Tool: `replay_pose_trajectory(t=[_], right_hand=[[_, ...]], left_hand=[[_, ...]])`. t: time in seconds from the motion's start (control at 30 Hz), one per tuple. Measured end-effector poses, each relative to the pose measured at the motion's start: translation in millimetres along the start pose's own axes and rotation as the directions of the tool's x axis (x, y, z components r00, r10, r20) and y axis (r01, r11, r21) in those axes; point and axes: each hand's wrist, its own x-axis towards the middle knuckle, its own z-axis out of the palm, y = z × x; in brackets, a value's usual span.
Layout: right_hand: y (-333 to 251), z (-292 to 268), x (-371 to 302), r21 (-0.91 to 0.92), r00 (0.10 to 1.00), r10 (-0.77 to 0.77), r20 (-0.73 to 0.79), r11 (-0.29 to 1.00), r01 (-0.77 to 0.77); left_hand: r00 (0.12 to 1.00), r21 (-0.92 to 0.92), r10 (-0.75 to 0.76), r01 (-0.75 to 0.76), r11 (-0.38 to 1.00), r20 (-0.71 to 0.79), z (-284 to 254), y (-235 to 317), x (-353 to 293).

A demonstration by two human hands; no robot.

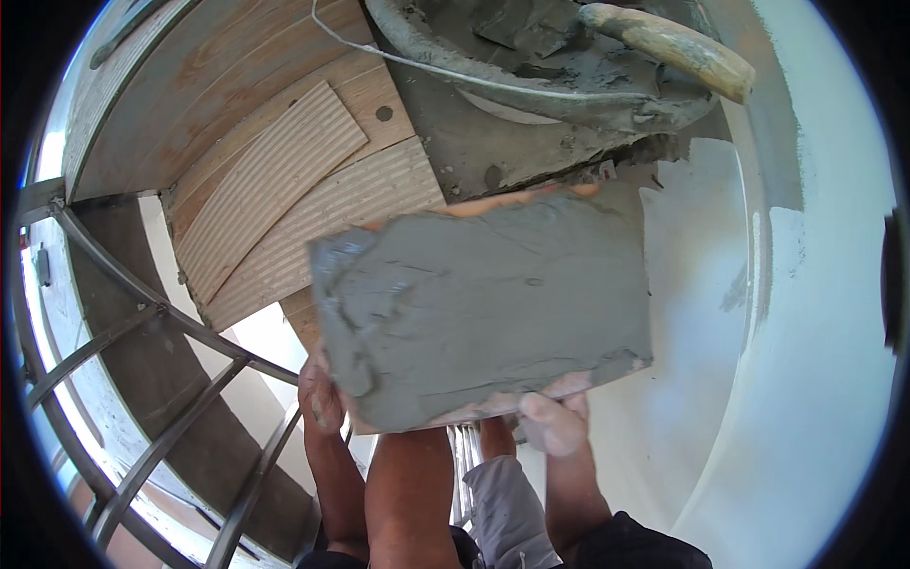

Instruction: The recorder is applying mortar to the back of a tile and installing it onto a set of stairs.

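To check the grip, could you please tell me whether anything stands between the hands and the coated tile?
Nothing visible does: the left hand holds the coated tile at its left side, the right hand at its near edge.

The left hand (320, 394) and right hand (555, 423) grip a mortar-coated tile (488, 308) by its edges. Beyond it, a wooden handle (678, 49) juts over a mortar-smeared basin (406, 30); ribbed tiles (284, 171) lie leftward, near a metal railing (172, 450).

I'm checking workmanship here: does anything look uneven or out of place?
Yes: the mortar on the held tile looks uneven. It is lumpy and ridged toward the left but smoother at the centre, and bare orange shows along the far edge.
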Motion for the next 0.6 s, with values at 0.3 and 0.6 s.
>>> replay_pose_trajectory(t=[0.3,0.6], right_hand=[[-85.0,-73.9,10.1,-0.230,0.995,-0.044,-0.088,0.973,0.022],[-130.3,-103.6,68.9,-0.352,0.978,0.061,-0.198,0.927,-0.129]], left_hand=[[0.824,0.108,-0.238,0.213,0.971,0.514,75.8,-15.7,36.8],[0.744,0.219,-0.401,0.336,0.916,0.535,109.0,-58.3,82.0]])
